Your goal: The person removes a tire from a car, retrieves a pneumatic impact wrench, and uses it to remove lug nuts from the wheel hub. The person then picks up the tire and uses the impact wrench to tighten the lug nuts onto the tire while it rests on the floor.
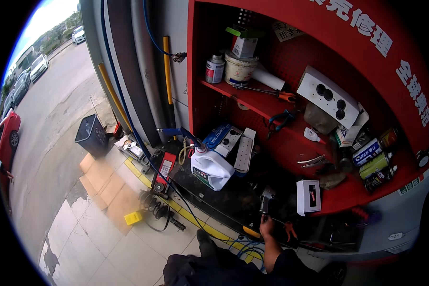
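Bench (pixel 217 204) dark; shelves (pixel 224 90) red; hand (pixel 267 227) grips tool (pixel 266 200).

- Daylight pours in from the upper left, and the sky (pixel 45 16) burns nearly white
- Tiled floor (pixel 95 233) gleaming pale here, while the red cabinet (pixel 192 71) sinks into deep shade inside
- Gloom around the right hand (pixel 267 228) and its pistol-shaped tool (pixel 267 199), swallowing detail
- Dark trousers (pixel 212 271) almost featureless
- And the edges: fisheye curves, black corners, blue fringe at left

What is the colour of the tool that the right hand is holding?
The tool in the right hand looks mostly grey; the head view shows it.
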